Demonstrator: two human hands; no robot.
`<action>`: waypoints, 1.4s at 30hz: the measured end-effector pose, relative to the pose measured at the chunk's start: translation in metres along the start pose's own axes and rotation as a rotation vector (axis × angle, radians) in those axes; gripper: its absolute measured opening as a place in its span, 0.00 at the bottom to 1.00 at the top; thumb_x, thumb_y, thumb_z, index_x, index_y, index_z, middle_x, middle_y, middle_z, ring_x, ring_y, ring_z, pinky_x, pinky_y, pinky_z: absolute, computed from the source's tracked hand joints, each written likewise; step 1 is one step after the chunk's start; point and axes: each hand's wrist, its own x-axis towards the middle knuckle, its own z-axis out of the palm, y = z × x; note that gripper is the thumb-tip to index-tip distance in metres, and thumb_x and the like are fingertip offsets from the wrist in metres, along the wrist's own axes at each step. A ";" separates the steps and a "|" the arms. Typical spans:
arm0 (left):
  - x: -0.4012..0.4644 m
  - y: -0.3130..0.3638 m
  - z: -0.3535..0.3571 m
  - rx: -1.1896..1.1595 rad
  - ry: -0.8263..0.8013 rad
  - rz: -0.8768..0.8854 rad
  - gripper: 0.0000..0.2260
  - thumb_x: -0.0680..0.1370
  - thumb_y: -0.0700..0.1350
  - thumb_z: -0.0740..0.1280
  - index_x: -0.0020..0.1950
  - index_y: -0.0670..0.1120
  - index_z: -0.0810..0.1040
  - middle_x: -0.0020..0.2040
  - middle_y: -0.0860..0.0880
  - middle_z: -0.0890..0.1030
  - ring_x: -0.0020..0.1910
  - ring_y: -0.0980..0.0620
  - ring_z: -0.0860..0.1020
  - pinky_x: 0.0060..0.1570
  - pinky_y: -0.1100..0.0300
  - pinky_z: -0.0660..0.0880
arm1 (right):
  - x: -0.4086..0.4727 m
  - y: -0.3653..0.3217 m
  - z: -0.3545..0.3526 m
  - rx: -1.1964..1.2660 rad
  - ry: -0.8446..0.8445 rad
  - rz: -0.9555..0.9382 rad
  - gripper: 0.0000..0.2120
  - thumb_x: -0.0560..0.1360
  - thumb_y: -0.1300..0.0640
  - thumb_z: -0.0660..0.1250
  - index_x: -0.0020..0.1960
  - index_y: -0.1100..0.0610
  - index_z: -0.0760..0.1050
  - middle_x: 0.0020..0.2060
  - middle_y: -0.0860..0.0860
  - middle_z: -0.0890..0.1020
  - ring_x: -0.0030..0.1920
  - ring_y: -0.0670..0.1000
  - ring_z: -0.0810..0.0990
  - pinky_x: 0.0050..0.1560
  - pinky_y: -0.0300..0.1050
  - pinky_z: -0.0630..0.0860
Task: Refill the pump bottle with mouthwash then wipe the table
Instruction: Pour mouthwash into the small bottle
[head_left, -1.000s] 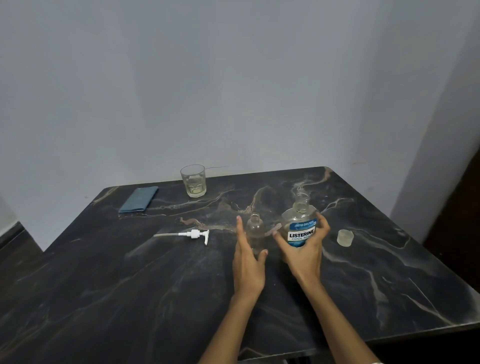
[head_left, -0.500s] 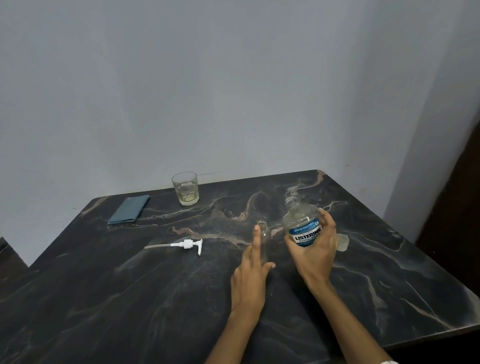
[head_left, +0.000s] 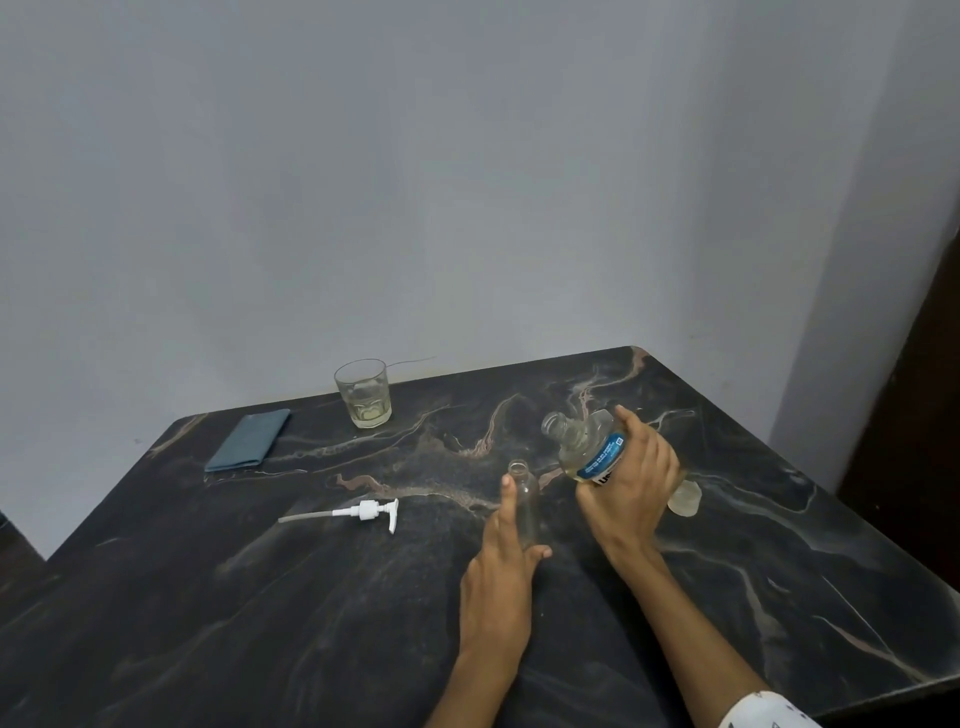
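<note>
head view: right hand (head_left: 631, 491) wrapped round the mouthwash bottle (head_left: 587, 447), uncapped and tilted toward the small clear pump bottle (head_left: 523, 501) standing on the dark table (head_left: 311, 623). left hand (head_left: 501, 566), fingers straight, rests against that bottle. pump head (head_left: 363, 513) lies to the left; blue cloth (head_left: 248, 440) near the far edge.

A: What do we have outside the task set?

B: We see one clear tumbler (head_left: 362, 393), upright, at the far edge of the surface (head_left: 260, 623), close to the wall (head_left: 415, 182). Shallow layer of pale yellowish liquid in the bottom, faceted lower half.

A: Anything behind it?

B: Wall is plain, grey-white, unmarked. We see a thin hairline (head_left: 413, 360) running right from the tumbler's rim level; can't tell if it's a wire or a crack.

A: Edges of view?

B: Dark brown panel (head_left: 914, 389) at far right, past the wall corner. We get a strip of dark floor (head_left: 15, 551) at far left.
</note>
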 end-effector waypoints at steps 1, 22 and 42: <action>0.001 0.000 0.000 -0.003 -0.004 -0.002 0.43 0.76 0.54 0.64 0.63 0.68 0.25 0.71 0.51 0.68 0.50 0.49 0.80 0.47 0.55 0.75 | 0.000 0.000 0.000 -0.013 -0.004 -0.010 0.46 0.50 0.64 0.79 0.65 0.56 0.66 0.52 0.55 0.77 0.55 0.56 0.73 0.59 0.52 0.66; 0.000 -0.002 0.005 -0.015 0.038 0.039 0.46 0.76 0.52 0.65 0.61 0.72 0.24 0.69 0.49 0.70 0.50 0.49 0.80 0.48 0.53 0.76 | 0.002 -0.007 -0.012 -0.162 0.028 -0.155 0.29 0.57 0.63 0.80 0.56 0.64 0.75 0.47 0.60 0.80 0.50 0.61 0.78 0.58 0.54 0.67; 0.001 -0.003 0.006 -0.025 0.028 0.035 0.45 0.77 0.52 0.65 0.60 0.72 0.23 0.64 0.49 0.74 0.45 0.51 0.80 0.47 0.55 0.76 | 0.004 -0.002 -0.014 -0.203 0.039 -0.268 0.35 0.56 0.62 0.80 0.59 0.58 0.68 0.48 0.59 0.80 0.54 0.55 0.69 0.62 0.51 0.60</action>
